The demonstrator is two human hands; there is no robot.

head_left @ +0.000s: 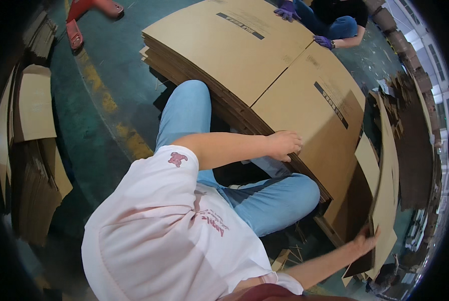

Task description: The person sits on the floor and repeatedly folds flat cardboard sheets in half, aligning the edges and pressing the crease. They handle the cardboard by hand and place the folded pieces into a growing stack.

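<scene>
A tall stack of flat brown cardboard sheets point(204, 45) lies in front of my bent knees, a dark seam running across its top. My left hand point(286, 144) bends over the stack's near edge, fingers on the top sheet and thumb lower down. Out to the right, my right hand point(365, 243) is closed on the edge of a tilted cardboard sheet point(386, 185), which stands beside the stack and curves in the view. Some of the fingers there are hidden by the cardboard and slightly blurred.
Across the stack, another person's purple-gloved hands point(324, 42) touch its far edge. Folded cardboard point(36, 108) stands at the left, and more cardboard piles point(412, 145) at the right. A red metal piece point(75, 35) is on the green floor point(96, 130) with a worn yellow line.
</scene>
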